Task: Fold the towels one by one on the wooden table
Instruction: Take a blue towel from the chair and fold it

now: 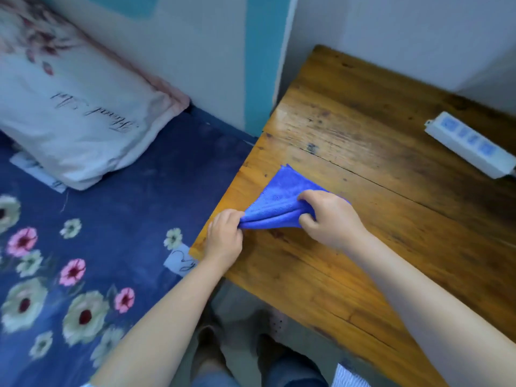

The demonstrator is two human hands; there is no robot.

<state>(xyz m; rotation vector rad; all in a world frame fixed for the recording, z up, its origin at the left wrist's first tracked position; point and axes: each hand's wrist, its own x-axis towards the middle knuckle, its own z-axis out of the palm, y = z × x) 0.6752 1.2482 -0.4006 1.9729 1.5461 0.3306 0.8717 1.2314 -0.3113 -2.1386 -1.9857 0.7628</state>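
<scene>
Table: my wooden table (391,169), landmark for all below.
Bed: off its left edge; pillow (78,115) carries cursive writing I can't read.
Power strip (469,145): far right side, no label legible.
Towel: blue towel (282,195) near the left edge, long axis running between my hands, loose corner pointing away.
Left hand (224,238): fingers pinching the left end.
Right hand (332,219): pinching the right end; both equally close.

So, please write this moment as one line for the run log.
step: folding blue towel | left hand: pinching near edge | right hand: pinching near edge | place: wooden table, near its left edge | also: power strip
</scene>
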